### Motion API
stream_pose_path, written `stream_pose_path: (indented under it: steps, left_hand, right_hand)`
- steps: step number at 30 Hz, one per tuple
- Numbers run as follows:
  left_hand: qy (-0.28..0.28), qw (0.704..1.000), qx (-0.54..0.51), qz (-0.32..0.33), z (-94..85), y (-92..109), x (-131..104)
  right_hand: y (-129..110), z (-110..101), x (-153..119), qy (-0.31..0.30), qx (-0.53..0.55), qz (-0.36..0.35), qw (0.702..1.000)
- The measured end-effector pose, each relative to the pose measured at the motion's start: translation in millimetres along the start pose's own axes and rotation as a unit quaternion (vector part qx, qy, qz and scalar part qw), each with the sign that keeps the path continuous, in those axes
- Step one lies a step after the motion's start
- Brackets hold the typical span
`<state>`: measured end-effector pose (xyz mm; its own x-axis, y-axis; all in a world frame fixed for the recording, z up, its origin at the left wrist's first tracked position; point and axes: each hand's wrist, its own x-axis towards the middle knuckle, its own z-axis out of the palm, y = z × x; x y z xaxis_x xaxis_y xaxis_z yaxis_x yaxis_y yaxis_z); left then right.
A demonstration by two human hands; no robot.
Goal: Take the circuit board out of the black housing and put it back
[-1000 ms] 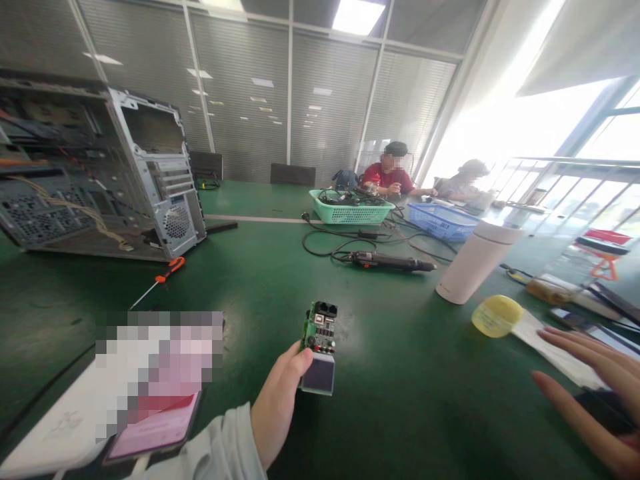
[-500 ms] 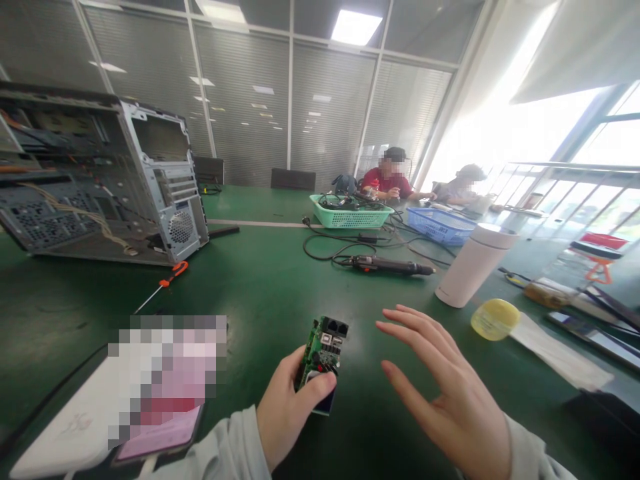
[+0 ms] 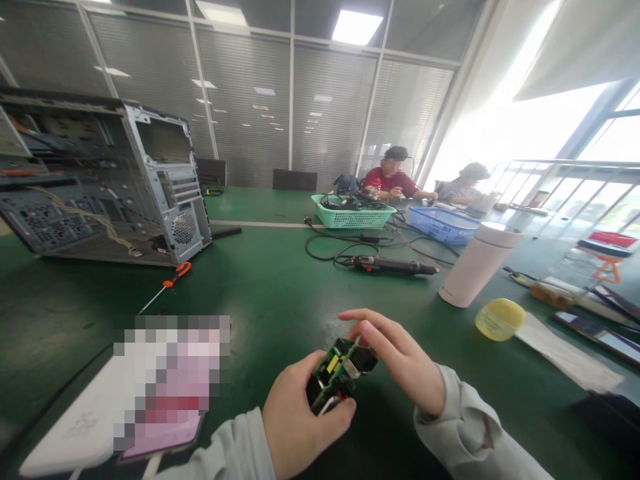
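A small green circuit board assembly (image 3: 336, 365) with black sockets and a yellow part is gripped in my left hand (image 3: 305, 413). The thumb presses over its near side and the fingers wrap round its left. It is tilted above the green table (image 3: 260, 293). At the board's upper right end is my right hand (image 3: 400, 360), one finger stretched out to the left and the thumb close to the black sockets. Whether these fingertips touch the board I cannot tell; the other fingers are partly hidden.
An open computer case (image 3: 170, 193) stands at left, an orange screwdriver (image 3: 177, 273) before it. Nearer lie a white device (image 3: 75, 427) and a pink-screened phone (image 3: 175, 427). Beyond are an electric screwdriver (image 3: 395, 265), a green basket (image 3: 355, 217), a blue basket (image 3: 443, 225); right, a pinkish bottle (image 3: 477, 267).
My right hand has moved left, from beside the board to its upper end. My left hand has turned the board so that its side and sockets face differently.
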<state>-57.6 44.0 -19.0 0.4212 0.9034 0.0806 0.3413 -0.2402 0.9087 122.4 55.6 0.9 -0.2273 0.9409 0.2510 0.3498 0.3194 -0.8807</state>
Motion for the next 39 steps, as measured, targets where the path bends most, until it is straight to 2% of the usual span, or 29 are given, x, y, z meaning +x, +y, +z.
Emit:
stream_pose_path:
  steps: [3, 7, 10, 14, 17, 21, 28, 34, 39]
  left_hand:
    - [0.019, 0.998, 0.068, -0.002, 3.7, -2.0, 1.2]
    - [0.046, 0.992, 0.115, 0.038, 7.8, -7.7, 2.9]
    - [0.060, 0.987, 0.122, 0.082, 8.5, -11.4, 2.4]
    - [0.091, 0.983, 0.132, 0.089, 8.0, -15.3, 1.4]
    - [0.119, 0.977, 0.140, 0.106, 8.0, -17.8, 1.4]
    - [0.142, 0.965, 0.152, 0.162, 8.0, -18.9, 1.0]
    - [0.115, 0.939, 0.203, 0.252, 6.3, -11.6, -3.5]
    - [0.107, 0.933, 0.231, 0.254, 5.6, -12.2, -3.7]
    - [0.105, 0.938, 0.213, 0.251, 5.8, -16.1, -3.9]
  right_hand:
    - [5.2, -0.3, -2.0, -0.047, -0.006, 0.042, 0.998]
    - [3.3, -0.5, -5.3, -0.070, -0.004, 0.041, 0.997]
    - [2.5, 2.0, -7.3, -0.065, -0.030, 0.051, 0.996]
    - [9.3, 3.2, -6.5, -0.066, 0.011, 0.130, 0.989]
    - [15.2, -2.0, -3.7, -0.093, 0.050, 0.151, 0.983]
    - [14.7, -13.0, -1.2, -0.142, 0.059, 0.158, 0.975]
    - [11.3, -14.1, -2.7, -0.176, 0.072, 0.158, 0.969]
    - [12.8, -7.4, -2.5, -0.174, 0.082, 0.164, 0.968]
    - [9.4, -5.0, -4.7, -0.164, 0.097, 0.183, 0.964]
